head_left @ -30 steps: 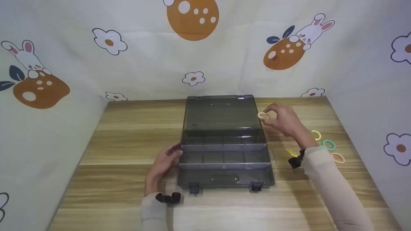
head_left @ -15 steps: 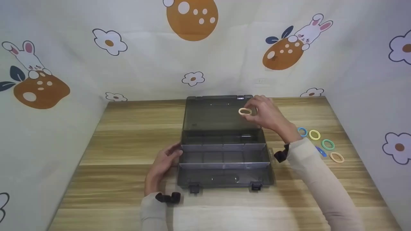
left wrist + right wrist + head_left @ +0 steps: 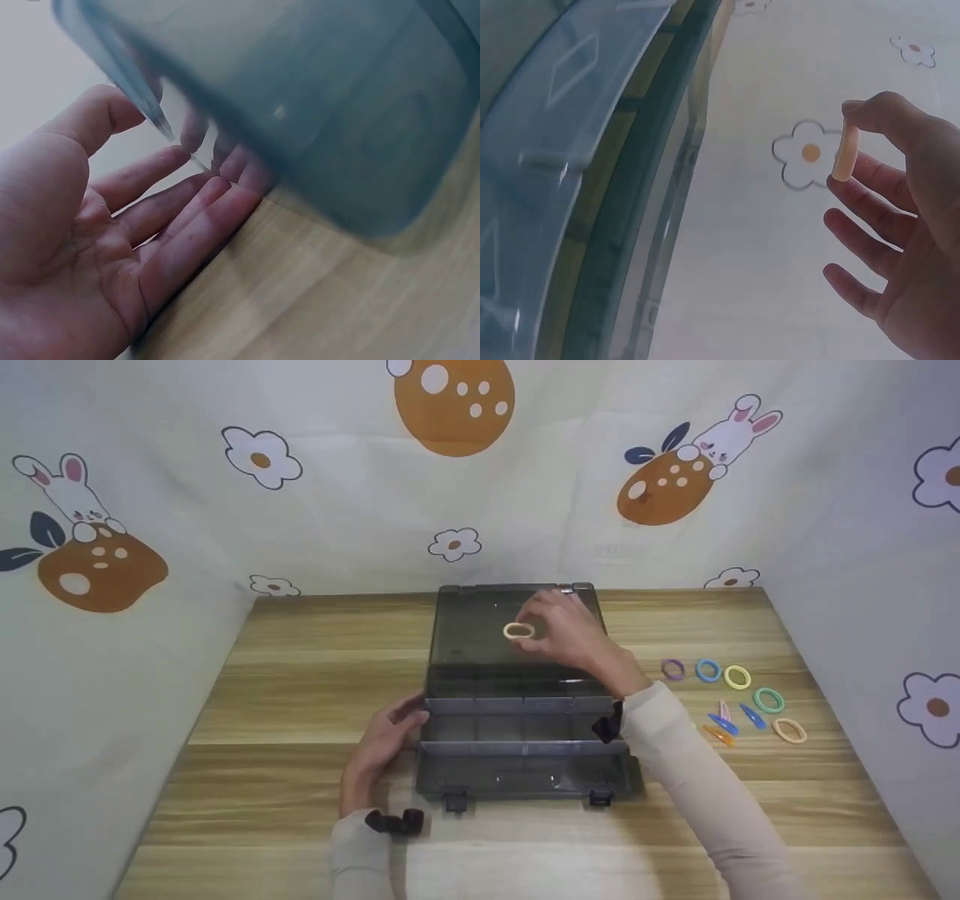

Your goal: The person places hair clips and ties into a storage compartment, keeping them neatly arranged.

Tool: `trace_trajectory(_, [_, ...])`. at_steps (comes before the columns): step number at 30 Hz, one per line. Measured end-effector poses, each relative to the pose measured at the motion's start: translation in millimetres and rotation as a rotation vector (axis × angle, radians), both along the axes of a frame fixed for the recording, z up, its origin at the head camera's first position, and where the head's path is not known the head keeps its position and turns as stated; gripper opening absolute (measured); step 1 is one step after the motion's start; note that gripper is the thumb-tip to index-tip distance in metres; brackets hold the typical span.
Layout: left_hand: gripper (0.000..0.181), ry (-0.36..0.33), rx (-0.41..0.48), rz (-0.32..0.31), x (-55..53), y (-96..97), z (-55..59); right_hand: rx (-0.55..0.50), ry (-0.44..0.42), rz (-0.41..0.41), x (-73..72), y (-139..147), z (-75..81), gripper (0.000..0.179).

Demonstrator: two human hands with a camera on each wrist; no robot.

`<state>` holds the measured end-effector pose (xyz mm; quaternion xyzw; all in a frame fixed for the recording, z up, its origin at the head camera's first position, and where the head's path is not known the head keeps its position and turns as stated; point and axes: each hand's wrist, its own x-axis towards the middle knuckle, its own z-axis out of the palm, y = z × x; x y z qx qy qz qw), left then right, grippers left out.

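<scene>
Above the raised lid (image 3: pixel 469 622) of a dark see-through storage box (image 3: pixel 525 772), my right hand (image 3: pixel 574 630) pinches a pale cream hair tie (image 3: pixel 518 631). The right wrist view has this hair tie (image 3: pixel 845 154) edge-on between thumb and forefinger, the other fingers spread. My left hand (image 3: pixel 384 742) rests against the box's left side. In the left wrist view its fairly straight fingers (image 3: pixel 191 225) touch the box wall (image 3: pixel 360 150), the thumb up by the rim. Dividers split the box into rows; my right forearm covers part of its right side.
Right of the box lie several hair ties, among them purple (image 3: pixel 673 660), blue (image 3: pixel 708 661), yellow (image 3: pixel 737 666), green (image 3: pixel 769 690) and peach (image 3: pixel 790 721). Snap hair clips lie near them, blue (image 3: pixel 752 716) and orange (image 3: pixel 718 735). A patterned cloth (image 3: pixel 360 510) hangs behind the table.
My right hand has moved left with the cream hair tie, from beside the lid to over it, uncovering more hair ties and clips. The left hand stays at the box.
</scene>
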<state>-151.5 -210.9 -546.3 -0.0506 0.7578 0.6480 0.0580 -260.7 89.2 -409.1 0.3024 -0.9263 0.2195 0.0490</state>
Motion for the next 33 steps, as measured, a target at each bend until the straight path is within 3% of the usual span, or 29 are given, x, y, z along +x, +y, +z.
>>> trace_trajectory(11, [0.051,-0.022,-0.001,0.005,0.6,0.3,-1.1,0.047,-0.033,0.062,7.2,-48.2,-14.9,0.032])
trace_trajectory(15, [0.050,0.000,0.001,-0.007,-0.6,1.3,-0.8,0.041,-0.064,0.065,9.4,-60.7,-20.3,0.031])
trace_trajectory(33, [0.047,0.015,-0.005,-0.015,-1.4,0.2,0.3,0.062,-0.150,0.007,25.1,-106.1,-53.0,0.029])
